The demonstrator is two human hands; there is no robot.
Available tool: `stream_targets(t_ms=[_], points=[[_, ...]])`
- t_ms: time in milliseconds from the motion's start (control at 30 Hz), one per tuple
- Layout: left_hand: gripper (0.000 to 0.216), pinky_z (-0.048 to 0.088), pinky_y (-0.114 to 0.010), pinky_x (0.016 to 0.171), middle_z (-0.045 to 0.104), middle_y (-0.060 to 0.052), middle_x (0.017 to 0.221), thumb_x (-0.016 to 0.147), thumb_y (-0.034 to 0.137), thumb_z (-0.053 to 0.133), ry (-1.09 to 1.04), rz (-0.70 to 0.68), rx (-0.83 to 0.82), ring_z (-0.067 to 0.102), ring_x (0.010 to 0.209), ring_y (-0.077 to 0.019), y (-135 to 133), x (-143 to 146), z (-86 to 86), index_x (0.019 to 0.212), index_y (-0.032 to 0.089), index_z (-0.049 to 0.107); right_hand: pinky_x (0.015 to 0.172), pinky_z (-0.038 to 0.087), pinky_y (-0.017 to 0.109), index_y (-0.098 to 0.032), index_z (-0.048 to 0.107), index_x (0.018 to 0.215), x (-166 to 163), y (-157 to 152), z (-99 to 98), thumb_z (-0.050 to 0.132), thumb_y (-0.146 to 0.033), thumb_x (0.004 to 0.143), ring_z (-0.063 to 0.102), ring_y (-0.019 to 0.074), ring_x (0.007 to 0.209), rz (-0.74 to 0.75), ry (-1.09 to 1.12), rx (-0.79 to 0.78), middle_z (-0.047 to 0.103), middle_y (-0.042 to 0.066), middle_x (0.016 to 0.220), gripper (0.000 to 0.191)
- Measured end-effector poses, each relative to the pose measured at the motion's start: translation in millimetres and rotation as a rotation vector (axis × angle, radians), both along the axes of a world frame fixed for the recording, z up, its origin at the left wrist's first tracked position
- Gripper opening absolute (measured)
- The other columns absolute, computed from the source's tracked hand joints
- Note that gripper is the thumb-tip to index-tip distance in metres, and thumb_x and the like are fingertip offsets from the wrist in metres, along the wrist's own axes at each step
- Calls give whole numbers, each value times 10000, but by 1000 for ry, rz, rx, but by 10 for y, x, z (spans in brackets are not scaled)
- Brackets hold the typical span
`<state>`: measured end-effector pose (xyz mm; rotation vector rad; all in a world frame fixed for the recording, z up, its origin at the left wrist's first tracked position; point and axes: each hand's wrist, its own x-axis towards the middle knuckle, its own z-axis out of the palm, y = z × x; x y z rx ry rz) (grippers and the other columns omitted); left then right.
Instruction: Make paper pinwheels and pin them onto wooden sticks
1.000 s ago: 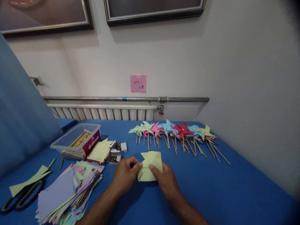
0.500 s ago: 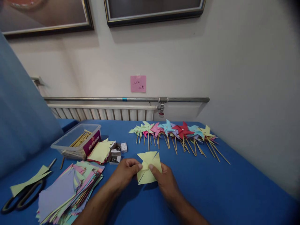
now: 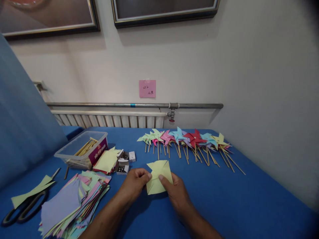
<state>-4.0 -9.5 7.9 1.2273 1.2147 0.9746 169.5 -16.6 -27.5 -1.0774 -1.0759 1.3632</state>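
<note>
Between my two hands is a pale yellow paper square (image 3: 159,186), slit from its corners toward the middle. My left hand (image 3: 136,182) pinches its left edge between thumb and fingers. On the right side, my right hand (image 3: 176,192) grips the paper, its thumb pressed near the centre and its fingers hidden behind. One upper-left corner of the paper is bent inward. Just left of my left hand stand small open boxes (image 3: 122,167) of metal pins. A stack of yellow paper (image 3: 107,161) lies beside them.
Finished paper pinwheels (image 3: 194,137) on sticks lie in a row at the back. A clear plastic box (image 3: 62,151) holds sticks. Loose coloured paper (image 3: 59,205) and black-handled scissors (image 3: 32,210) are at left. A radiator (image 3: 109,119) and pipe (image 3: 149,105) run behind the blue table (image 3: 224,205).
Both hands stay almost in place on the yellow paper. The slits look narrower now, with the paper's cut edges closer together.
</note>
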Motion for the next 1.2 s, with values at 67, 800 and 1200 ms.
stream_targets(t_ms=[67,800,1200], points=[[398,323,-275,572,592,10,538,655,566,813,5,1,-7,462,530,-131,0,-3,11,614,198,667,742,607,389,-167,829,1031,3,-1,-1,870,-615,747,766,285,737,-2,-9,1,836,79,846,532],[606,477,-271,692,743,-49,865,508,284,948,-301,229,40,655,745,-168,15,-82,85,1056,150,728,643,537,299,-186,838,1001,-14,-101,189,773,-475,801,692,227,680,171,-90,47,780,26,747,357],[244,455,-259,691,725,-13,813,657,150,690,48,-190,118,616,745,-172,-113,-106,170,894,183,738,588,426,238,-163,812,900,80,-131,267,646,-309,878,575,158,616,318,-291,155,711,-3,711,221]])
